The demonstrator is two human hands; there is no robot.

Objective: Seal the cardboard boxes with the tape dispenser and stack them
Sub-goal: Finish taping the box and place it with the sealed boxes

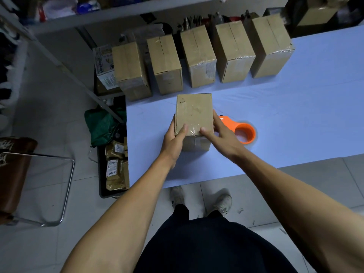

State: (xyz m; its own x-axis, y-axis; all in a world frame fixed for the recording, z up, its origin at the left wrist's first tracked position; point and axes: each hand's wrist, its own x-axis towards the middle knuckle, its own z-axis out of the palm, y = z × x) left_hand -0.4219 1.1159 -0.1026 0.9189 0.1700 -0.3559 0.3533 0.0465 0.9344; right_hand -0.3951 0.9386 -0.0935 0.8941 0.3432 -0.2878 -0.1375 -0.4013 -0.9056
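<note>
I gripped the cardboard box [194, 113] near the worktop's [295, 115] front edge, my left hand [174, 138] and right hand [218, 133] clasping its sides, thumbs on top, arms outstretched. The tape dispenser [239, 131] lay just beside it.

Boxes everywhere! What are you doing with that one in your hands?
A person is holding one cardboard box between the left hand and right hand, thumbs on top, over a pale blue table. The orange tape dispenser lies on the table just right of it, with nobody holding it. Five more boxes stand in a row at the far edge, none stacked yet.
</note>
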